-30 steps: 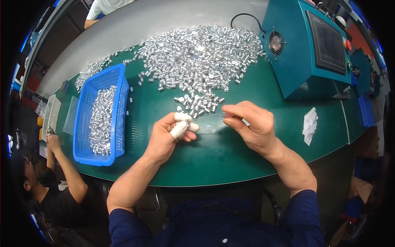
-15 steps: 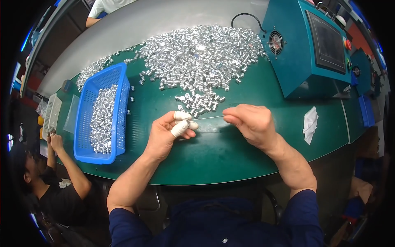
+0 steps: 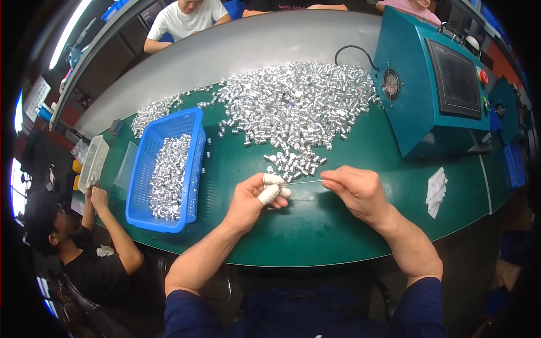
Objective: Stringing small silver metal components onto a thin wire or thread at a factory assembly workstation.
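Note:
My left hand [image 3: 255, 196], with white finger cots on several fingertips, is closed in a pinch. What lies between its fingertips is hidden. A thin metal rod [image 3: 304, 182] runs from those fingertips across to my right hand [image 3: 357, 192], whose thumb and fingers grip its other end. Just beyond my hands lies a small cluster of shiny metal fittings [image 3: 296, 164], short and cylindrical. Behind it spreads a large heap of the same fittings [image 3: 298, 101]. To the left, a blue perforated basket [image 3: 133, 194] holds many more of them.
A teal machine [image 3: 417, 135] with a dark screen stands at the right. A crumpled white cloth [image 3: 436, 191] lies on the green tabletop [image 3: 315, 242]. Far left are a pale basket [image 3: 94, 160] and a co-worker in black [image 3: 96, 270]. Another person in white [image 3: 189, 25] sits across the table.
The whole view has shifted, so the table appears lower and further right, with more people showing at the far side. My hands keep nearly the same pose around the rod.

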Demonstrator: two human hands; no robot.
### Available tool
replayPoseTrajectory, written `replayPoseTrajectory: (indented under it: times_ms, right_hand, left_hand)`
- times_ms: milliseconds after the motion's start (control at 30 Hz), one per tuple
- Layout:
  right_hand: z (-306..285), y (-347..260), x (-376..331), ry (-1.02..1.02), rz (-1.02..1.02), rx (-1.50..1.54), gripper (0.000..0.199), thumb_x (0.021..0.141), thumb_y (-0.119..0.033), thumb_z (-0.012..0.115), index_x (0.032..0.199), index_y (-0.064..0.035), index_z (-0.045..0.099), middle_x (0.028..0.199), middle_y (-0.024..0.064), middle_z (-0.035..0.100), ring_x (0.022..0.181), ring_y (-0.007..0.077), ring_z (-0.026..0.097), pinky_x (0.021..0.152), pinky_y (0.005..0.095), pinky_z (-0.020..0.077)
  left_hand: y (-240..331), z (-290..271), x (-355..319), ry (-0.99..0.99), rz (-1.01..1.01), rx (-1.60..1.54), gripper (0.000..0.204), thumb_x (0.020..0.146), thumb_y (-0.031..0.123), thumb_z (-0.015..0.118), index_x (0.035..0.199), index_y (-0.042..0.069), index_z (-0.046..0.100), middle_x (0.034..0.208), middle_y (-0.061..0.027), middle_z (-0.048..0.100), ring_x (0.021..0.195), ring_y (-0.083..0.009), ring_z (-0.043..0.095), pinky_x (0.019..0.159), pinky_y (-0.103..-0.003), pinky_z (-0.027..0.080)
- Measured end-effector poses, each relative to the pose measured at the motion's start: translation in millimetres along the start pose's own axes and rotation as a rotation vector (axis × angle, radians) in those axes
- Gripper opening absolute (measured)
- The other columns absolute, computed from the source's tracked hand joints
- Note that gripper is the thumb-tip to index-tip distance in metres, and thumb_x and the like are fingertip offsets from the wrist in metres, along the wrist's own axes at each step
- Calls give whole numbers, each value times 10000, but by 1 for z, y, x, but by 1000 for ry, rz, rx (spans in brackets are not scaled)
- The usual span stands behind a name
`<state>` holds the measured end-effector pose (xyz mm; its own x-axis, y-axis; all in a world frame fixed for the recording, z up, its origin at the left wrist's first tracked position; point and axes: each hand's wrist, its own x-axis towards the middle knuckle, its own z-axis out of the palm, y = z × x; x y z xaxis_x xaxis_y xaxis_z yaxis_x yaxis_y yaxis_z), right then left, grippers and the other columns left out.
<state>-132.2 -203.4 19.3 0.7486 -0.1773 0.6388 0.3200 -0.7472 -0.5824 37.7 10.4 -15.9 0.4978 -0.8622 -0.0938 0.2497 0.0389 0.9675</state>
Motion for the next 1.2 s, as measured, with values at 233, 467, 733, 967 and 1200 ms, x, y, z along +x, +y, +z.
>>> replayPoseTrajectory:
  times_ms: [233,467,733,967,1200]
  right_hand:
    - [6,7,-3,-264,985,776,249,1013,-195,623,1012,46,686,783,100,710,649,129,691,555,227,537]
    - [2,5,-2,-61,7,57,232,825,-109,808,1013,-11,714,812,111,698,685,230,677,590,335,510]
    - [5,8,-6,-207,909,686,199,1003,-176,637,1022,6,717,808,88,716,697,151,701,584,258,547]
    - [4,1,0,-45,236,199,197,1016,-137,610,994,24,719,845,85,725,712,123,695,631,245,557]
    - [6,0,-6,-179,624,370,183,1002,-152,629,1033,13,702,770,95,713,623,144,684,547,287,539]
  left_hand:
    - [2,4,-1,55,159,266,208,997,107,640,1190,29,642,1060,-124,738,869,-159,713,741,-275,567]
    - [2,-4,0,49,16,82,209,995,116,644,1186,33,646,1026,-130,740,829,-161,708,727,-278,567]
    - [2,9,-4,44,114,233,225,997,130,647,1191,18,639,1032,-137,736,831,-159,706,728,-277,568]
    - [7,1,0,62,33,109,216,993,123,649,1175,7,635,1038,-145,735,833,-163,707,723,-286,574]
    - [1,7,-7,28,245,320,220,991,80,640,1184,-24,629,1075,-148,729,884,-179,710,772,-284,570]
